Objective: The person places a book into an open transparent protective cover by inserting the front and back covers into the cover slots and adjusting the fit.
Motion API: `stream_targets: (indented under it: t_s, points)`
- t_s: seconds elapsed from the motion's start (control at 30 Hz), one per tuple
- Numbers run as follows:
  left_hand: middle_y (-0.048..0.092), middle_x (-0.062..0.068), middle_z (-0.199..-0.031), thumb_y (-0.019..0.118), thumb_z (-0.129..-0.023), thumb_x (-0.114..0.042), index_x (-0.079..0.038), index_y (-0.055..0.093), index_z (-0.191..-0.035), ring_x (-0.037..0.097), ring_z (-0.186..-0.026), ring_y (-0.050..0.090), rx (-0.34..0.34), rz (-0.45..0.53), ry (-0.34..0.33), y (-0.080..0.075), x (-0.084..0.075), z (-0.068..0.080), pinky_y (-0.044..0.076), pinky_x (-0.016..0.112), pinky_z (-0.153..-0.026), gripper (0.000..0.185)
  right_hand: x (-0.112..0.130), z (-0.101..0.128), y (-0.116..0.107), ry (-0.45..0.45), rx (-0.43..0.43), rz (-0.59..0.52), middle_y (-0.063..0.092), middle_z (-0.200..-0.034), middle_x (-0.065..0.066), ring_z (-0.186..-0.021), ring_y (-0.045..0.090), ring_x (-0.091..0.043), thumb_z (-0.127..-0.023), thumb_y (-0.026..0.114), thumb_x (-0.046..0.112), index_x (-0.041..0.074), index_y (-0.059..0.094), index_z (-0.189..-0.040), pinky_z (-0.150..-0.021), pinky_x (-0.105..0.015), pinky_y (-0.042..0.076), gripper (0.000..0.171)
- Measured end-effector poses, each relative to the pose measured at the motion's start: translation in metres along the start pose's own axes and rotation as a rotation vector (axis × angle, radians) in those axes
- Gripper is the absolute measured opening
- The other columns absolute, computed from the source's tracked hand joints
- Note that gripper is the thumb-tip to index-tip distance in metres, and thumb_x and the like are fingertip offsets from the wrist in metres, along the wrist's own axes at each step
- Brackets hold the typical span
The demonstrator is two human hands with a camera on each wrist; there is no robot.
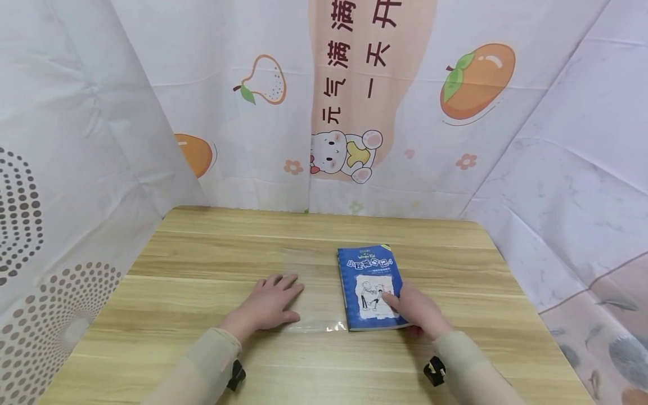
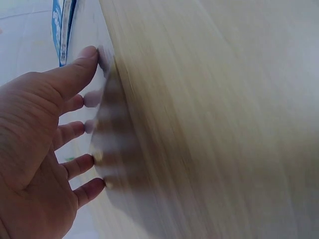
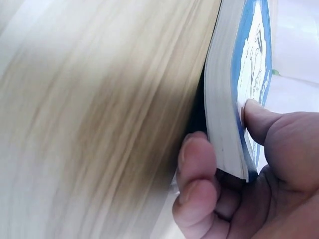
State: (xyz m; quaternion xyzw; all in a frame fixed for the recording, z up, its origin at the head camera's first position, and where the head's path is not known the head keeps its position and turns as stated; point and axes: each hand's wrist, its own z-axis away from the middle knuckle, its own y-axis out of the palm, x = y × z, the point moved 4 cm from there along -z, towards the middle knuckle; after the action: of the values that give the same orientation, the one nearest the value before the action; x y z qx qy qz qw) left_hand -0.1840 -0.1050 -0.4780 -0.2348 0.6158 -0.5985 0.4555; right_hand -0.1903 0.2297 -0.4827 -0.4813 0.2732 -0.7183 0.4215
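A blue paperback book [image 1: 370, 287] lies face up on a wooden table [image 1: 212, 247], a little right of the table's middle and nearer the front edge than the back. The right hand [image 1: 416, 311] is at the book's near right corner: the thumb presses on the cover while the curled fingers [image 3: 197, 159] tuck under the page edge, so the hand pinches the book — the right wrist view shows that corner raised slightly off the wood, the white page block [image 3: 223, 94] between thumb and fingers. Left of the book, the left hand [image 1: 267, 304] lies palm down with fingers straight and slightly spread, flat on a clear plastic sheet [image 1: 314, 292] that lies on the table; it holds nothing. In the left wrist view the fingertips [image 2: 89, 52] press against the glossy film, and the book's blue edge [image 2: 61, 30] shows beyond them. The sheet's near edge reaches the book's near left corner, where it wrinkles and catches light — whether it runs under the book cannot be told. Behind the book hangs a white printed cloth backdrop [image 1: 354, 112] with fruit, a cartoon bear and Chinese characters; both wrists wear beige sleeves.
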Motion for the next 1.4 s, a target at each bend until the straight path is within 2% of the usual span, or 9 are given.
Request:
stream_targets:
  t_s: [0.17,0.4,0.53,0.7,0.9,1.03,1.17,1.4]
  points:
    - [0.035,0.012,-0.164,0.070,-0.094,-0.048,-0.014,0.050,-0.152,0.041,-0.146,0.033,-0.004,0.012,-0.012,0.000,0.006,0.002,0.030,0.064,-0.112,0.070,-0.005,0.000,-0.003,-0.013,0.006,-0.012,0.058,-0.077,-0.016,-0.040,0.059,-0.025,-0.103,0.058,0.043,-0.012,0.044,-0.127,-0.037,-0.038,0.050,0.062]
    - [0.035,0.010,-0.164,0.071,-0.093,-0.049,-0.015,0.051,-0.152,0.040,-0.145,0.035,-0.015,0.012,-0.002,0.001,0.012,0.003,0.032,0.064,-0.109,0.071,-0.009,0.000,-0.005,-0.016,0.018,0.020,0.058,-0.074,-0.015,-0.042,0.060,-0.024,-0.104,0.056,0.046,-0.012,0.047,-0.118,-0.038,-0.037,0.050,0.060]
    - [0.036,0.009,-0.164,0.072,-0.092,-0.050,-0.016,0.051,-0.152,0.041,-0.145,0.035,-0.020,0.016,0.020,0.001,0.014,0.003,0.032,0.065,-0.109,0.073,-0.012,-0.002,-0.005,-0.006,0.025,0.020,0.057,-0.078,-0.016,-0.045,0.060,-0.025,-0.103,0.056,0.048,-0.014,0.047,-0.120,-0.039,-0.037,0.050,0.065]
    - [0.036,0.008,-0.163,0.073,-0.090,-0.051,-0.017,0.050,-0.152,0.042,-0.144,0.034,-0.021,0.018,0.043,0.002,0.015,0.004,0.032,0.066,-0.108,0.075,-0.015,-0.001,-0.008,-0.012,0.027,0.004,0.057,-0.082,-0.015,-0.049,0.059,-0.026,-0.103,0.057,0.048,-0.012,0.048,-0.121,-0.040,-0.036,0.050,0.063]
    - [0.033,0.013,-0.163,0.073,-0.087,-0.058,-0.018,0.046,-0.155,0.042,-0.145,0.033,-0.011,-0.004,0.015,0.002,0.014,0.004,0.032,0.066,-0.109,0.083,-0.015,0.002,-0.010,0.011,0.044,-0.023,0.057,-0.081,-0.013,-0.052,0.059,-0.027,-0.103,0.057,0.048,-0.010,0.047,-0.125,-0.042,-0.035,0.050,0.063]
    - [0.033,0.012,-0.163,0.074,-0.083,-0.062,-0.015,0.042,-0.157,0.040,-0.146,0.034,-0.003,-0.024,-0.008,0.003,0.014,0.003,0.033,0.065,-0.109,0.093,-0.014,0.004,-0.012,-0.001,0.042,0.031,0.057,-0.078,-0.012,-0.051,0.059,-0.025,-0.103,0.056,0.049,-0.009,0.049,-0.121,-0.042,-0.035,0.050,0.061]
    - [0.033,0.011,-0.163,0.074,-0.083,-0.064,-0.016,0.042,-0.157,0.039,-0.146,0.033,0.000,-0.032,-0.022,0.003,0.015,0.003,0.033,0.065,-0.110,0.094,-0.012,0.005,-0.014,-0.017,0.031,0.110,0.057,-0.076,-0.012,-0.049,0.059,-0.025,-0.103,0.055,0.051,-0.009,0.053,-0.117,-0.042,-0.035,0.049,0.061]
    - [0.032,0.012,-0.164,0.075,-0.084,-0.061,-0.015,0.041,-0.157,0.039,-0.147,0.032,0.012,-0.005,-0.027,0.003,0.014,0.003,0.032,0.064,-0.110,0.093,-0.010,0.005,-0.016,0.027,0.014,0.230,0.058,-0.076,-0.015,-0.044,0.061,-0.024,-0.101,0.050,0.061,-0.010,0.056,-0.116,-0.044,-0.037,0.050,0.073]
